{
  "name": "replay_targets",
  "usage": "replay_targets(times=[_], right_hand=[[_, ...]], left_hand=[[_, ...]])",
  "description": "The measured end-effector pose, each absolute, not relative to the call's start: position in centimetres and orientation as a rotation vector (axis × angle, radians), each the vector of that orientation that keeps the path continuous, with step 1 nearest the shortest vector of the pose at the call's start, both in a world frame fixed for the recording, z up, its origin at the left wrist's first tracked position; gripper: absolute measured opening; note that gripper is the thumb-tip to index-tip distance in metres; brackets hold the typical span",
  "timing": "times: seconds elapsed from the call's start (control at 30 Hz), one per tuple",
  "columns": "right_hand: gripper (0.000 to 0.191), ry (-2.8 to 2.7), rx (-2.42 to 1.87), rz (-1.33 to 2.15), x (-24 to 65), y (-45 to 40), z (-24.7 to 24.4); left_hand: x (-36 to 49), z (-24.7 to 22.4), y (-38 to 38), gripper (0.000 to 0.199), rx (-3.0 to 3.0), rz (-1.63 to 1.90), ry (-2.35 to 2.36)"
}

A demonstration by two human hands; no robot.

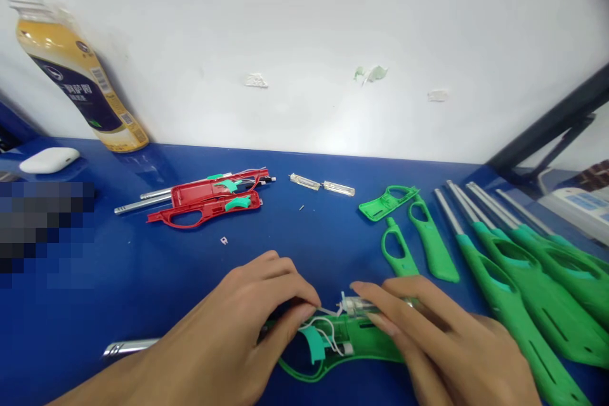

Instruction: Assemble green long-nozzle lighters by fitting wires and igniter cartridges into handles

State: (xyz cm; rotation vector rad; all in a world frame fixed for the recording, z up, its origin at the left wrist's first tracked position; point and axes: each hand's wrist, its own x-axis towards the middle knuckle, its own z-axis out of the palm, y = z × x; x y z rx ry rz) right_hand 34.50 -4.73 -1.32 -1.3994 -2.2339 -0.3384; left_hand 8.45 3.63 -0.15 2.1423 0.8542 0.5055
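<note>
An opened green lighter shell (375,339) lies in front of me, with a teal trigger (314,344) and white wires inside. Its metal tube (130,347) sticks out to the left, beneath my left wrist. My left hand (257,317) pinches a thin white tube (327,311) between thumb and index finger. Just above the shell, my right hand (428,330) holds a clear fuel tank (356,306) between thumb and fingers. The thin tube's right end meets the tank's left tip.
Red shell halves (195,193) lie at the back left, near two clear tanks (339,188). Loose green shells (435,244) and several whole green lighters (547,292) are on the right. A bottle (85,82) and white case (50,160) stand at the left.
</note>
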Motion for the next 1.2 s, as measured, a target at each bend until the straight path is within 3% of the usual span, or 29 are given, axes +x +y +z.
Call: replay_targets(times=[1.2], right_hand=[[0.032, -2.156, -1.406, -0.479, 33.5, -4.8, -0.6]], left_hand=[[8.9, 0.5, 3.3, 0.017, 2.188, 0.528, 0.830]])
